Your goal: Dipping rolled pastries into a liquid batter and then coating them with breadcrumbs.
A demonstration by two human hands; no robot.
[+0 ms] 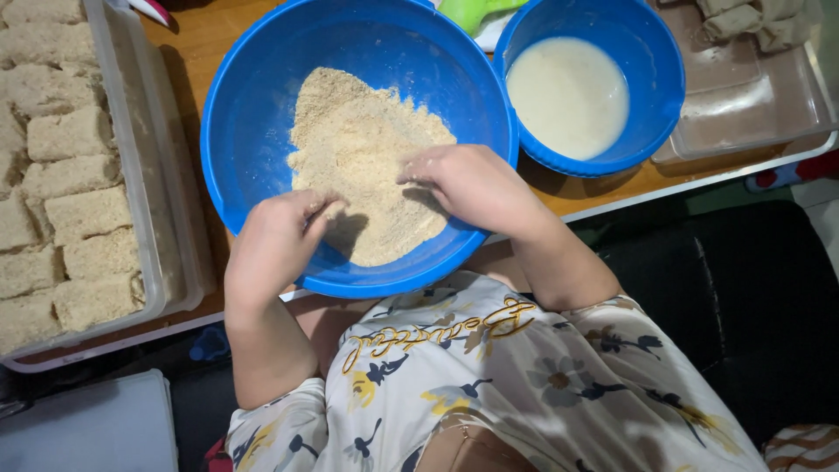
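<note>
The person wore a loose, short-sleeved top [524, 385] of white cloth, printed with scattered flowers in dark navy, grey and mustard yellow, with thin dark stems and leaves. A line of curling yellow script outlined in dark thread ran across the chest. Both forearms were bare below the sleeves, and the left hand [275, 240] and right hand [476, 185] carried no rings, bracelets or gloves.

Light: bright, even, from above; colours saturated
Shadows: soft ones fall under both hands onto the crumbs [367, 157] in the large blue bowl [253, 96]; a darker band sits below the table [201, 35] edge
Glare: pale sheen on the clear tray [752, 96] at upper right
Sharpness: centre crisp; corners slightly soft and stretched
</note>
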